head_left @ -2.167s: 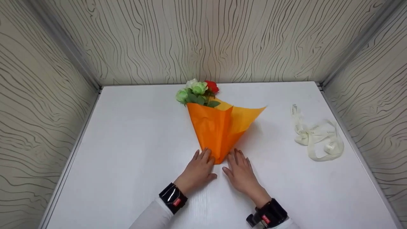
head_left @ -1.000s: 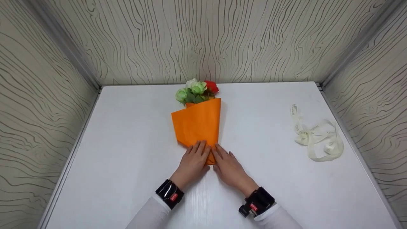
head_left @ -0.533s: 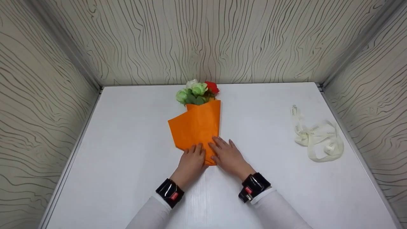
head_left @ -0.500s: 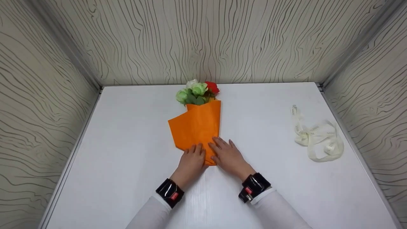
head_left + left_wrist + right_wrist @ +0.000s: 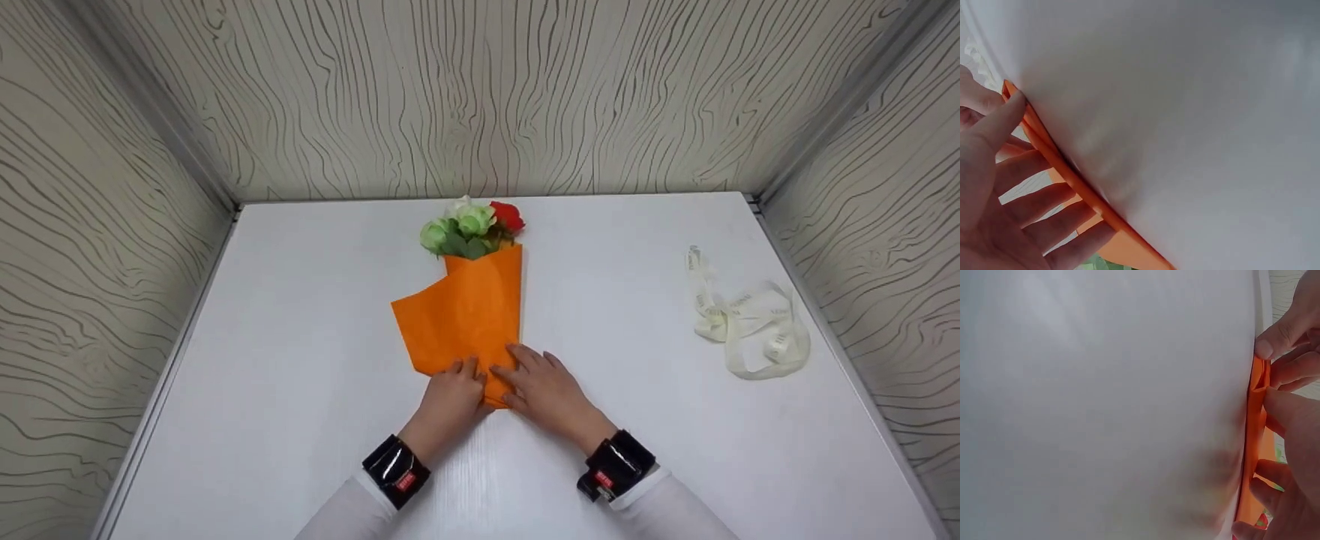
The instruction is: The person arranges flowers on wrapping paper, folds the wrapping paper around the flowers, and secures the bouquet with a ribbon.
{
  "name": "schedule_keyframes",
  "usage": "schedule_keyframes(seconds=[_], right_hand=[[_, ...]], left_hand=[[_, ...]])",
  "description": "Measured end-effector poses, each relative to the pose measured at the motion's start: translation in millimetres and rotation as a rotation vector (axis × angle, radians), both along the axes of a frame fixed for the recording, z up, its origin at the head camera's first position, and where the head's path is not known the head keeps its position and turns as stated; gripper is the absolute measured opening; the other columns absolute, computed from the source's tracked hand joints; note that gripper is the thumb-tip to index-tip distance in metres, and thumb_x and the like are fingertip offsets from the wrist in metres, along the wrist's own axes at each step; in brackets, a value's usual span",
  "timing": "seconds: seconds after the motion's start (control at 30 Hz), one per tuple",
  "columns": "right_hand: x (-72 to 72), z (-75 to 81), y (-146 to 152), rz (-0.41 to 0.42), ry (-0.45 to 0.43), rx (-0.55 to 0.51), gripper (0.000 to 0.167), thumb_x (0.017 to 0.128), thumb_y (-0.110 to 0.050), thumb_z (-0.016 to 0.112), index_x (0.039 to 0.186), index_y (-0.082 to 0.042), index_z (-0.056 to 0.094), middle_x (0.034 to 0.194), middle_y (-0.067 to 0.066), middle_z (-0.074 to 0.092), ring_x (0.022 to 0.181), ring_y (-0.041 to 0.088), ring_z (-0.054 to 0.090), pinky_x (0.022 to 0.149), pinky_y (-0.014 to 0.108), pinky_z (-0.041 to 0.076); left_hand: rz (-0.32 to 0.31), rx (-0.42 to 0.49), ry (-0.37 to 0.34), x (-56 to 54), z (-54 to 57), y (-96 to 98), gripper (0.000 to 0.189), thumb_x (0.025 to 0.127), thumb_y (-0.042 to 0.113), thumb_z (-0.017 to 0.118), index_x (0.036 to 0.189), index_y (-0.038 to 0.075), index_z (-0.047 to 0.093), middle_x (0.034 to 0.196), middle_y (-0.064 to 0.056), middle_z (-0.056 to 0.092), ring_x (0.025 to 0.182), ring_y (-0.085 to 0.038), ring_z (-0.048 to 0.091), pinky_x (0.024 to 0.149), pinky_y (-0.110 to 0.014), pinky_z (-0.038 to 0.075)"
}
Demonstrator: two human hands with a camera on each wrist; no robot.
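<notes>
A bouquet of artificial-looking flowers (image 5: pixel 472 221), white, green and red, lies on the white table with its blooms toward the back wall. Orange wrapping paper (image 5: pixel 472 315) is folded round the stems, with one corner jutting out to the left. My left hand (image 5: pixel 448 401) grips the narrow lower end, its thumb (image 5: pixel 1010 112) at the paper's tip and its fingers over the left side. On the other side, my right hand (image 5: pixel 551 394) holds the lower right edge; its fingertips lie on the paper and its thumb (image 5: pixel 1280 402) touches the bottom fold. The stems are hidden.
A loosely coiled cream ribbon (image 5: pixel 765 330) with printed lettering lies at the right of the white table (image 5: pixel 300 337). Wood-grain-patterned panels (image 5: pixel 480 97) enclose the back and both sides.
The paper's right flap has been folded across to the left over the bouquet. Since half a second ago, both hands and the bouquet have shifted slightly toward the person.
</notes>
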State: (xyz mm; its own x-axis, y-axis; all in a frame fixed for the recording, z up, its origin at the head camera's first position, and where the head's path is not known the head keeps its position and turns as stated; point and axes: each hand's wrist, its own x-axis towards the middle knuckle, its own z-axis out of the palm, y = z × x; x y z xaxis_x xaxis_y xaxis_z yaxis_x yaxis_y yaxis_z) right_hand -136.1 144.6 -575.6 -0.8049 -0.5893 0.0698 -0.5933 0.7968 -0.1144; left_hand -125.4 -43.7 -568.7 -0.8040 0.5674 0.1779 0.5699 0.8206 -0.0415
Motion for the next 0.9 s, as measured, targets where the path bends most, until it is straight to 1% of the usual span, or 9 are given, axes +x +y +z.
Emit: schedule_keyframes(seconds=[0.13, 0.23, 0.33, 0.4, 0.47, 0.53, 0.67, 0.73, 0.9], right_hand=[[7.6, 1.0, 0, 0.015, -0.013, -0.011, 0.046, 0.085, -0.046, 0.053, 0.127, -0.028, 0.049, 0.135, 0.01, 0.035, 0.124, 0.024, 0.031, 0.092, 0.051, 0.033], [13.1, 3.9, -1, 0.016, -0.024, -0.005, 0.045, 0.084, -0.046, 0.053, 0.126, -0.029, 0.05, 0.134, 0.01, 0.037, 0.123, 0.024, 0.032, 0.091, 0.049, 0.034], [19.4, 6.2, -2, 0.019, -0.031, 0.003, 0.045, 0.084, -0.046, 0.054, 0.125, -0.029, 0.05, 0.133, 0.01, 0.038, 0.122, 0.024, 0.033, 0.09, 0.046, 0.036], [22.8, 7.1, -3, 0.023, -0.041, 0.008, 0.046, 0.084, -0.047, 0.054, 0.127, -0.03, 0.049, 0.132, 0.009, 0.038, 0.121, 0.024, 0.034, 0.089, 0.045, 0.037], [25.2, 6.7, -4, 0.032, -0.038, 0.001, 0.046, 0.083, -0.048, 0.054, 0.125, -0.03, 0.05, 0.131, 0.008, 0.039, 0.12, 0.024, 0.034, 0.088, 0.045, 0.037], [25.6, 5.8, -3, 0.049, -0.037, -0.021, 0.045, 0.083, -0.049, 0.054, 0.123, -0.029, 0.053, 0.13, 0.007, 0.04, 0.12, 0.024, 0.035, 0.089, 0.045, 0.037], [23.2, 2.7, -2, 0.099, -0.045, -0.128, 0.038, 0.081, -0.047, 0.056, 0.112, -0.025, 0.062, 0.124, 0.003, 0.044, 0.115, 0.02, 0.037, 0.091, 0.039, 0.037], [22.1, 2.1, 0, 0.141, -0.065, -0.196, 0.032, 0.082, -0.041, 0.059, 0.107, -0.022, 0.064, 0.119, 0.001, 0.047, 0.111, 0.016, 0.04, 0.091, 0.034, 0.037], [19.4, 2.8, 6, 0.221, -0.105, -0.34, 0.017, 0.083, -0.019, 0.063, 0.099, -0.014, 0.068, 0.111, -0.001, 0.053, 0.104, 0.012, 0.047, 0.089, 0.028, 0.04]], left_hand=[[-0.008, 0.025, -0.014, 2.7, 1.4, -0.7, 0.043, 0.078, 0.048, 0.061, 0.096, 0.011, 0.069, 0.097, -0.011, 0.06, 0.072, -0.022, 0.057, 0.059, -0.033, 0.05], [-0.018, 0.026, -0.035, 5.0, 3.4, -1.3, 0.045, 0.075, 0.052, 0.062, 0.094, 0.011, 0.07, 0.09, -0.009, 0.06, 0.064, -0.02, 0.055, 0.057, -0.032, 0.049], [-0.027, 0.034, -0.05, 8.1, 6.7, -2.1, 0.049, 0.069, 0.057, 0.064, 0.089, 0.012, 0.069, 0.077, -0.004, 0.057, 0.056, -0.018, 0.05, 0.05, -0.029, 0.045], [-0.03, 0.03, -0.05, 9.2, 8.3, -2.9, 0.055, 0.066, 0.06, 0.065, 0.09, 0.012, 0.066, 0.074, -0.002, 0.054, 0.054, -0.017, 0.048, 0.048, -0.028, 0.043], [-0.021, 0.019, -0.059, 9.6, 8.9, -4.1, 0.063, 0.063, 0.065, 0.063, 0.094, 0.01, 0.064, 0.077, -0.003, 0.052, 0.056, -0.018, 0.048, 0.047, -0.028, 0.042], [0.004, 0.011, -0.083, 8.7, 8.2, -5.1, 0.074, 0.061, 0.07, 0.06, 0.101, 0.008, 0.061, 0.084, -0.004, 0.052, 0.062, -0.02, 0.05, 0.051, -0.03, 0.044], [0.065, -0.005, -0.14, 5.6, 6.8, -5.7, 0.088, 0.059, 0.077, 0.05, 0.108, 0.005, 0.057, 0.091, -0.007, 0.048, 0.074, -0.022, 0.049, 0.061, -0.035, 0.044], [0.079, -0.013, -0.157, 3.9, 6.4, -4.9, 0.09, 0.06, 0.079, 0.046, 0.108, 0.004, 0.055, 0.09, -0.007, 0.046, 0.076, -0.023, 0.048, 0.065, -0.037, 0.043], [0.112, -0.054, -0.145, 2.1, 4.6, -1.9, 0.1, 0.06, 0.081, 0.042, 0.116, -0.001, 0.05, 0.099, -0.011, 0.048, 0.086, -0.026, 0.048, 0.074, -0.041, 0.04]])
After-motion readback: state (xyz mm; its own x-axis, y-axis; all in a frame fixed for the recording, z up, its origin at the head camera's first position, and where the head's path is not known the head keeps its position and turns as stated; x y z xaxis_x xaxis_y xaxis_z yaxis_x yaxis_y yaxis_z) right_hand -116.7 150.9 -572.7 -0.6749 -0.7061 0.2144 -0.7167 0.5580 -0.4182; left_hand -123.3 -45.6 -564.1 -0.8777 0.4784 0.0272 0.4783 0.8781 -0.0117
